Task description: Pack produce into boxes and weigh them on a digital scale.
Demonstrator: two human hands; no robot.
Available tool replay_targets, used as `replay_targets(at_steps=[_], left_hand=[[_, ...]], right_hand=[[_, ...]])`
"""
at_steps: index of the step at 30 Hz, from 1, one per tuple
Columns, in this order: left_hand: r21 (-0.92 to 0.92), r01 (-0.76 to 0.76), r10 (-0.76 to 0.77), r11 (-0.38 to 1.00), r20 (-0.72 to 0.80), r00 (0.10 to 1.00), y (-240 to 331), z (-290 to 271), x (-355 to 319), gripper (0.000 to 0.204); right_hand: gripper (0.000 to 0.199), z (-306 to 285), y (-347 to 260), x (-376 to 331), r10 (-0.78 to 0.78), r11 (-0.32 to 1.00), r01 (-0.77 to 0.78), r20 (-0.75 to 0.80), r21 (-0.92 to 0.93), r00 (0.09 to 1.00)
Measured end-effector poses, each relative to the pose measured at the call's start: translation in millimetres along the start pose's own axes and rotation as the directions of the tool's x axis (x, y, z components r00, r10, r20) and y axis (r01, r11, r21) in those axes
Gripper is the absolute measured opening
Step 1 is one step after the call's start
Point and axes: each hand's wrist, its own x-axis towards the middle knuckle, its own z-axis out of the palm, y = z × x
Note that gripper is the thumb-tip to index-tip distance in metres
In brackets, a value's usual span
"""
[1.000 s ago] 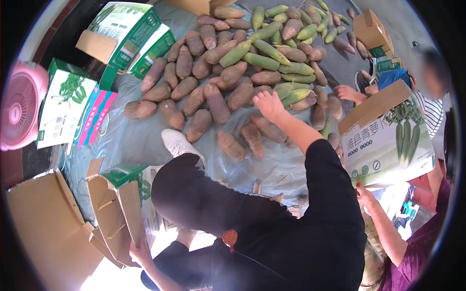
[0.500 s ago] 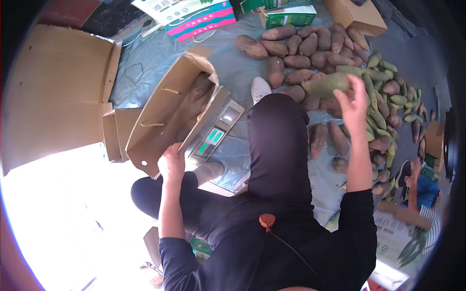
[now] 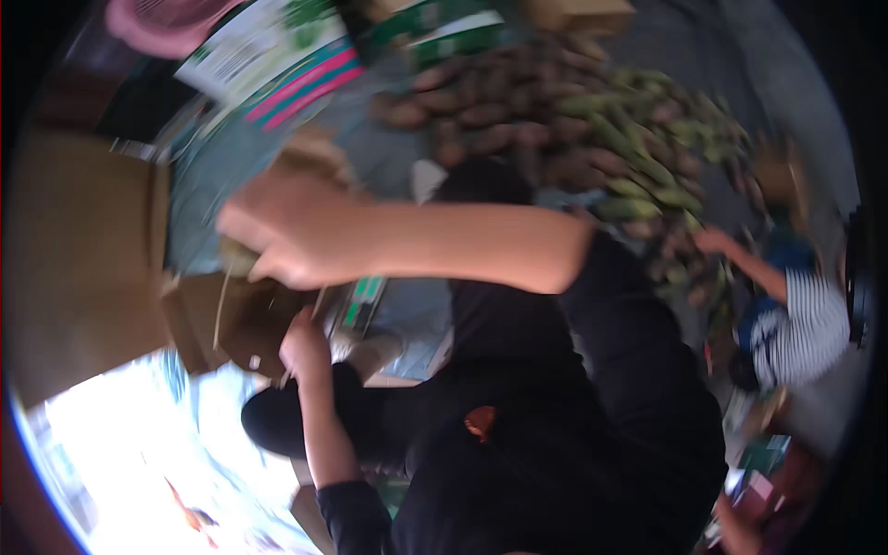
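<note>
My left hand [image 3: 305, 347] is closed on the near edge of a brown paper bag [image 3: 268, 324] with cord handles. My right hand [image 3: 296, 227] is over the bag, its arm crossing in front of me. It is smeared by motion and its fingertips are hidden, so whatever it may hold cannot be made out. Beside the bag, a scale [image 3: 361, 301] shows a green-lit display. Beyond my knee lies a heap of oblong reddish-brown vegetables [image 3: 486, 113], with long green ones [image 3: 638, 153] to its right.
A large cardboard box [image 3: 88, 250] stands at the left. Printed bags [image 3: 277, 65] and a pink basin [image 3: 166, 23] are at the far left; a green box [image 3: 453, 37] is behind the heap. To the right, a person in a striped top [image 3: 805, 324] reaches toward the vegetables.
My right hand has swung left from the heap to above the bag; the green vegetable it held no longer shows. The view has shifted, and the person at right now reaches toward the heap.
</note>
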Motion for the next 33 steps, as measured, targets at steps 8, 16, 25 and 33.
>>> replay_targets(at_steps=[8,16,25,33], left_hand=[[-0.018,-0.111,0.105,0.994,-0.196,0.975,2,2,-11,0.029],[-0.087,-0.064,0.048,0.994,-0.181,0.982,-35,35,-1,0.022],[-0.330,-0.298,0.215,0.896,-0.265,0.940,-56,6,30,0.031],[-0.076,-0.202,0.168,0.976,-0.321,0.932,-34,-36,-21,0.021]], right_hand=[[0.021,167,26,-8,0.096,0.938,0.038,0.364,-0.346,0.926],[0.017,183,18,-4,0.120,0.949,0.017,0.412,-0.314,0.903],[0.012,78,-33,25,0.107,0.963,0.022,0.452,-0.270,0.885],[0.018,-75,9,-63,0.150,0.979,-0.178,-0.233,-0.105,0.961]])
